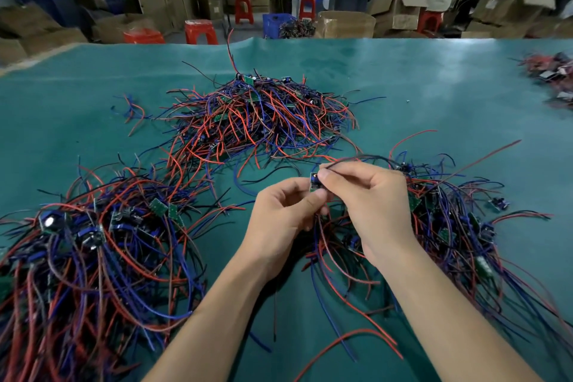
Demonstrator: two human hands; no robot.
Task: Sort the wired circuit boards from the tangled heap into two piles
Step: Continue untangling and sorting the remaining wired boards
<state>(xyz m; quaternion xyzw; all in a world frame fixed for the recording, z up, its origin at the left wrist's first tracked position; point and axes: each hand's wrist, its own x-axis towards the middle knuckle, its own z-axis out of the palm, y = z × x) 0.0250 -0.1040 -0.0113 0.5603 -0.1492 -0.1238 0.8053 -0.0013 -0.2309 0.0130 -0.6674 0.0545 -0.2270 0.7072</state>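
Both forearms reach in; left of my left hand (280, 214) lies one big pile (93, 245), beyond my hands the tangled heap (257, 118). Right hand (369, 195) pinches a wire (366, 159); left hand grips the small circuit board (313, 182).

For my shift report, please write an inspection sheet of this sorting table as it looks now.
Surface: green table cover, bare at the far right.
Job's things: tangled heap at the far centre; left pile and right pile near the person; one small circuit board held between both hands.
Clutter: another small heap at the far right edge; loose wires left of the heap.
Grippers: left hand grips the board from below; right hand pinches a dark wire at the board, fingers curled.
Cables: red, blue and black leads, intertwined in every pile.
Surroundings: cardboard boxes, red stools, people at far benches.
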